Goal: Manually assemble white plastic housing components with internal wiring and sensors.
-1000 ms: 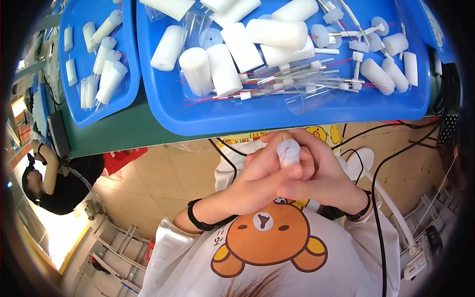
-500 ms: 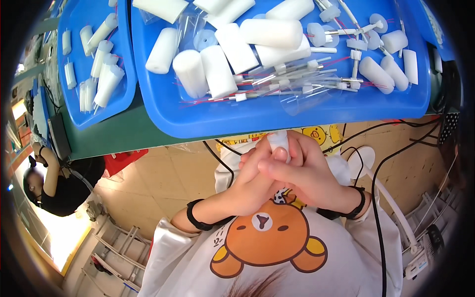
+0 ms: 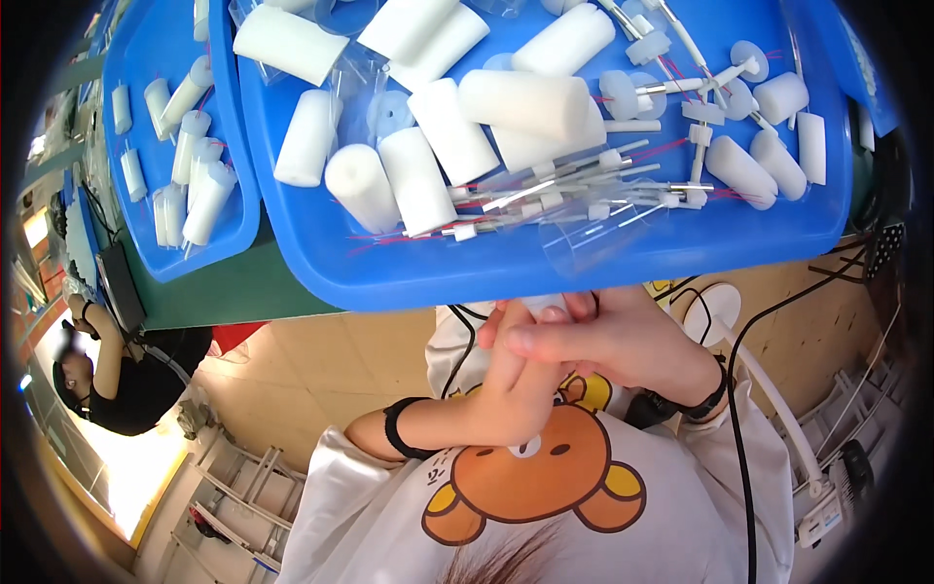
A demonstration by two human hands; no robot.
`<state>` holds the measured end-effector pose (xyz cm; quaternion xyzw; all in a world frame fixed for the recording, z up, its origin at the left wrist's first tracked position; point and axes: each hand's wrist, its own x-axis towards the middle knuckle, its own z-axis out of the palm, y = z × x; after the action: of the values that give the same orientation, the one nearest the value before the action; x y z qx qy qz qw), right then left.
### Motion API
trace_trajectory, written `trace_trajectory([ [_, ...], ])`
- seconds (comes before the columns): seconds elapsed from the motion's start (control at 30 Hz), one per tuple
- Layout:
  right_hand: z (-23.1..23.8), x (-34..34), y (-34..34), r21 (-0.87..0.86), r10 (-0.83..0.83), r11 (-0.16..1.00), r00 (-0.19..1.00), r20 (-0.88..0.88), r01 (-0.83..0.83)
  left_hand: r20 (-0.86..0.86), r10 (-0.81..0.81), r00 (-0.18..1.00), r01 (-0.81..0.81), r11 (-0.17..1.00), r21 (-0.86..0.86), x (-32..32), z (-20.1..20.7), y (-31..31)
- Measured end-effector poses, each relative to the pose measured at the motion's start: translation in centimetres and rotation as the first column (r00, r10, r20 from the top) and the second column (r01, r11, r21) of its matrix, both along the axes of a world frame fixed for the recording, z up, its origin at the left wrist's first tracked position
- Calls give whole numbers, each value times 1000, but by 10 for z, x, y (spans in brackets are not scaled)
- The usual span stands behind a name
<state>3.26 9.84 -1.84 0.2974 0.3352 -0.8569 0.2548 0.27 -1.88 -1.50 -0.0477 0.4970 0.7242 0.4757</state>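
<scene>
My left hand [image 3: 516, 384] and my right hand [image 3: 632, 341] are pressed together in front of the table's near edge. Between their closed fingers is a white piece [image 3: 545, 303], seemingly rounded, like the foam cylinders. Only a sliver of it shows; fingers and the tray's rim hide the rest. Just beyond the hands, a large blue tray [image 3: 409, 292] bears several white foam cylinders [image 3: 452, 131]. Thin metal rods with white collars and red wires [image 3: 545, 185] lie among them, beside a clear plastic tube [image 3: 598, 243].
A smaller blue tray [image 3: 243, 219] with slimmer white cylinders [image 3: 209, 204] stands at the left on the green table [image 3: 233, 304]. Black cables [image 3: 744, 419] hang at the right near a white lamp-like stand [image 3: 778, 404]. Another person [image 3: 126, 389] is at the far left.
The trays appear lower in the view, and their rim now covers more of my fingertips and the white piece. My hands stay clasped, with the right wrist shifted slightly right.
</scene>
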Motion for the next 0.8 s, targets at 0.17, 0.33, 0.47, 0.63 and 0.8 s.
trace_trajectory([
  [0.17,4,2,-10,160,-51,985,991,-120,70,80,-268,960,237,931,279,-23,-13,-22],
  [0.33,13,7,-15,176,-68,979,976,-208,106,-1,-371,929,361,901,240,-27,-3,-28],
  [0.47,9,11,-20,146,-123,977,972,-201,154,60,-340,938,317,916,244,-24,-1,-27],
  [0.63,6,8,-21,46,-182,981,976,-118,189,159,-334,929,290,924,250,-30,-1,-27],
  [0.8,9,5,-17,56,-134,989,987,-89,139,110,-380,918,352,912,213,-33,-1,-28],
])
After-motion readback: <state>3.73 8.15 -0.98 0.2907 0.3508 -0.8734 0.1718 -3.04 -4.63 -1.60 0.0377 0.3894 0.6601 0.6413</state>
